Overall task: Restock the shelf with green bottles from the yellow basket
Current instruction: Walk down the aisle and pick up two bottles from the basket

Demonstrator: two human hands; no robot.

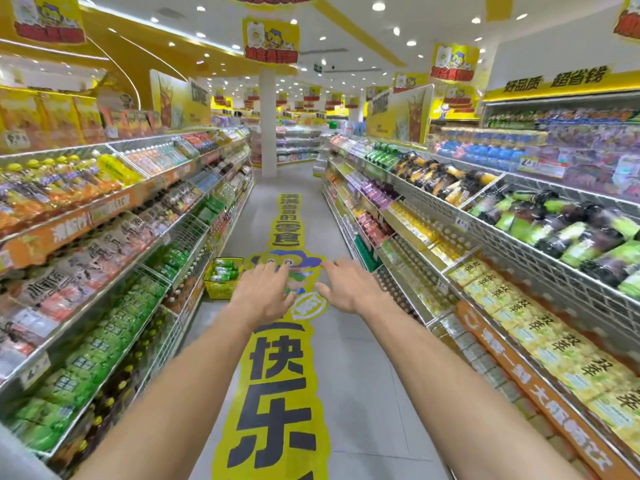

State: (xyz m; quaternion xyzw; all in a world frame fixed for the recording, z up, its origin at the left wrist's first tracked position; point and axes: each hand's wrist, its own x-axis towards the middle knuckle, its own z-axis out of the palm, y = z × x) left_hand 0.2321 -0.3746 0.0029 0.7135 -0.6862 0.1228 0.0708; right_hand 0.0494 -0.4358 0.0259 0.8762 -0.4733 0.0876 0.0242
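- Your left hand (265, 293) is stretched out ahead of you at about 12 o'clock, palm down, fingers spread wide and holding nothing.
- Your right hand (346, 287) sits just beside it at 1 o'clock, also palm down with the fingers splayed and empty; the two hands are near each other but apart.
- Both bare forearms run from the bottom corners of the view up toward the middle of the aisle.
- The yellow basket (221, 278) stands on the floor (360, 358) at about 11 o'clock, beyond your left hand and close against the foot of the left shelf (114, 282).
- Green bottles (224, 270) lie inside the basket, piled up to its rim.
- More green-labelled bottles fill a middle tier of that left shelf, from 9 o'clock on toward 11 o'clock, right beside the basket.
- A long yellow floor sticker (277, 403) with dark lettering and a cartoon figure runs down the aisle under your hands, toward 12 o'clock.
- The right shelf (519, 258) at 2 to 3 o'clock carries yellow, green and dark packets, well apart from the basket.
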